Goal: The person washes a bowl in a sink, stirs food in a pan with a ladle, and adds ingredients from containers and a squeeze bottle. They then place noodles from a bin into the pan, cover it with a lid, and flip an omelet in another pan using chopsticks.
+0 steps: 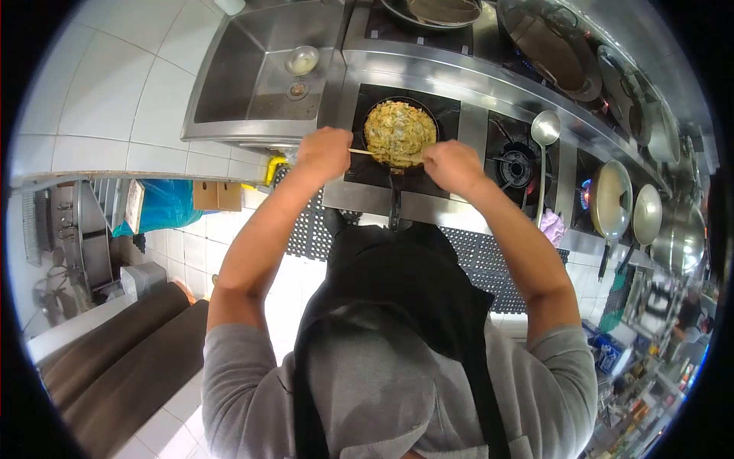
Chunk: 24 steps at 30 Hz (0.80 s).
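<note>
A round golden pancake with bits of vegetable (399, 130) fills a black frying pan (395, 200) on the stove, the pan's handle pointing toward my body. My left hand (325, 153) is closed at the pan's left rim, gripping a thin pale wooden chopstick (362, 151) that reaches in over the pancake's near edge. At the right rim my right hand (453, 165) is also closed, with a similar pale stick (413, 159) running from its fingers across the near side of the pancake. Both hands stay off the pan handle.
Left of the stove is a steel sink (229, 107) with a small bowl (302, 60) in it. A long ladle (544, 138) lies beside a bare burner (516, 165) to the right. Farther right, a pan (612, 199) sits by a lit flame. Large pans (550, 53) stand behind.
</note>
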Each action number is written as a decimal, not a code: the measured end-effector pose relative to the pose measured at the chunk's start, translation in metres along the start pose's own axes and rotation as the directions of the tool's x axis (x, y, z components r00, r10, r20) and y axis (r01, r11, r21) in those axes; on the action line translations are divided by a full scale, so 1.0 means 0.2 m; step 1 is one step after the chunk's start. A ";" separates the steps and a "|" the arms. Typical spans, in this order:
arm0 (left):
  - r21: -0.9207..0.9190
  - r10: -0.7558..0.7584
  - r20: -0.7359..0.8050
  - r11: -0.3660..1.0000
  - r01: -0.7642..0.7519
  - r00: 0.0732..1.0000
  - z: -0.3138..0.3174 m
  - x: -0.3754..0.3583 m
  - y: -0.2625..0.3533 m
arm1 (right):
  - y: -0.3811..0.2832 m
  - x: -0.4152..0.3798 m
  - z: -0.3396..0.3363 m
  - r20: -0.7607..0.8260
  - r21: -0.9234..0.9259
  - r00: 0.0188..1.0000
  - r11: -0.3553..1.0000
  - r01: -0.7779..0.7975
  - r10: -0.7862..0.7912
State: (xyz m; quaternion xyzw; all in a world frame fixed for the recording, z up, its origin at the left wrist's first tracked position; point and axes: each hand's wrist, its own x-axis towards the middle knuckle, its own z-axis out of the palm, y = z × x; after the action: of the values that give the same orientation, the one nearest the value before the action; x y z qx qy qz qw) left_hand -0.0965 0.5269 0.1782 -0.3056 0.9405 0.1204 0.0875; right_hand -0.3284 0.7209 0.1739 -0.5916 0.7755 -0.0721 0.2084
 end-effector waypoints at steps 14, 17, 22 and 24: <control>0.010 -0.086 -0.030 0.996 0.086 0.996 -0.08 0.10 0.05 | -0.04 0.22 -0.19 -0.082 -0.108 0.997 0.994 -0.003 -0.006; 0.018 -0.062 -0.052 0.998 0.063 0.997 -0.08 0.19 0.13 | -0.02 0.35 -0.11 -0.159 -0.153 0.985 0.988 0.036 -0.061; 0.143 -0.116 0.008 0.983 0.114 0.993 0.03 0.25 0.09 | 0.11 0.37 -0.03 -0.076 -0.230 0.996 0.973 0.029 -0.047; 0.153 -0.112 0.030 0.983 0.106 0.993 -0.07 0.24 0.12 | 0.04 0.31 -0.17 -0.086 -0.172 0.996 0.985 -0.027 0.012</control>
State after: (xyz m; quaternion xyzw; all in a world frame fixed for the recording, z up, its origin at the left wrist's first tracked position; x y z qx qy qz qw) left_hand -0.1500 0.5164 0.1843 -0.3466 0.9269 0.0498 0.1351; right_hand -0.3632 0.6602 0.1864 -0.5962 0.7927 -0.0274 0.1240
